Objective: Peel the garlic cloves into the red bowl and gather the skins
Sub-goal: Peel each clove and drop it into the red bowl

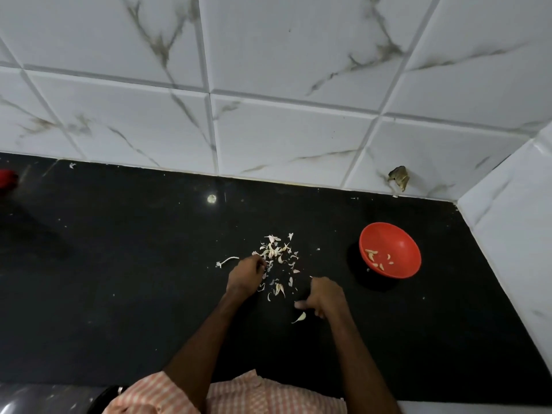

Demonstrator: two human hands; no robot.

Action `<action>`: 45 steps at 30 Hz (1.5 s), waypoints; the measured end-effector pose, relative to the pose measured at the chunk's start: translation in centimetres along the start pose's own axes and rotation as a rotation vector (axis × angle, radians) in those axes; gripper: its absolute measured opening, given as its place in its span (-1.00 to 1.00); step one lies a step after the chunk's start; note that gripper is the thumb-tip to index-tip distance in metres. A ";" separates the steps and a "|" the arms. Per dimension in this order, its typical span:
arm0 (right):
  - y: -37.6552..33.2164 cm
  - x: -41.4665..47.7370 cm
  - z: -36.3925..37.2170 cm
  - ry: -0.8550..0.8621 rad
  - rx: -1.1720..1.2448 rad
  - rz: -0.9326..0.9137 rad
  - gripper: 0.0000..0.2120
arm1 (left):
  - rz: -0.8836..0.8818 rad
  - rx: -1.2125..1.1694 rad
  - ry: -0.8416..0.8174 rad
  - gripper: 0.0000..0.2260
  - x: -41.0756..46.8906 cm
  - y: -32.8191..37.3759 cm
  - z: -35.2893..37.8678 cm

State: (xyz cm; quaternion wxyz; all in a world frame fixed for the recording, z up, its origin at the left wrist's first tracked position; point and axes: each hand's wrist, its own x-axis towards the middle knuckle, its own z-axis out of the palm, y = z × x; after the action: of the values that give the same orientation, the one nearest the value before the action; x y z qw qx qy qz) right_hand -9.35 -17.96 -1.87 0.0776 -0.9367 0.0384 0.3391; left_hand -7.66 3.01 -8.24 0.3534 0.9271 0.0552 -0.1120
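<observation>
Here the black stone counter runs back to a wall of white, grey-veined tiles, and a second tiled wall closes the corner on my right. One tile low on the back wall has a chipped hole. White flecks dot the counter, and a red object sits blurred at its far left edge.

The red bowl stands to the right, well apart from my hands, with a few peeled garlic cloves lying inside. The skins lie scattered in a loose patch mid-counter, with a thin dry stem just left of them.

My left hand rests at the near left edge of the skins, fingers curled down into them; whether they pinch any I cannot tell. My right hand is curled too, knuckles up, a pale bit showing at the fingertips, though I cannot tell what it is. A pale curved piece lies on the counter just below that hand.
</observation>
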 end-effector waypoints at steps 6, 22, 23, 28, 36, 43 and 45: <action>-2.2 -0.4 1.9 -0.185 0.076 0.092 -0.86 | -0.005 -0.015 0.033 -0.85 -0.6 0.3 0.3; -2.5 0.7 1.8 -0.241 0.671 -0.066 -0.87 | -0.130 -0.230 0.283 -0.88 0.2 -1.6 -1.5; -3.0 0.6 2.1 -0.310 0.741 -0.080 -0.90 | -0.137 -0.239 0.294 -0.86 0.2 -1.7 -1.7; -5.4 2.5 3.0 -0.105 1.162 -0.174 -0.87 | -0.161 -0.255 0.272 -0.72 0.7 -2.4 -2.1; -3.5 4.0 1.4 0.280 1.218 -0.218 -0.87 | -0.037 -0.265 0.298 -0.79 1.8 -0.9 -2.8; -4.3 3.9 0.0 0.472 1.218 -0.263 -0.87 | 0.064 -0.192 -0.035 -0.88 4.2 4.8 -1.8; -4.2 3.7 -0.3 0.539 1.220 -0.274 -0.89 | 0.090 -0.178 -0.073 -0.84 4.1 5.1 -1.7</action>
State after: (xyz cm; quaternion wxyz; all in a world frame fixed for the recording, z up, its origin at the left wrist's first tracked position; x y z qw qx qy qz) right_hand -5.81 -13.95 -3.52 0.6220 -0.7735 0.1219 -0.0014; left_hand -2.49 0.47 -4.73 0.4410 0.8888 0.0105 -0.1246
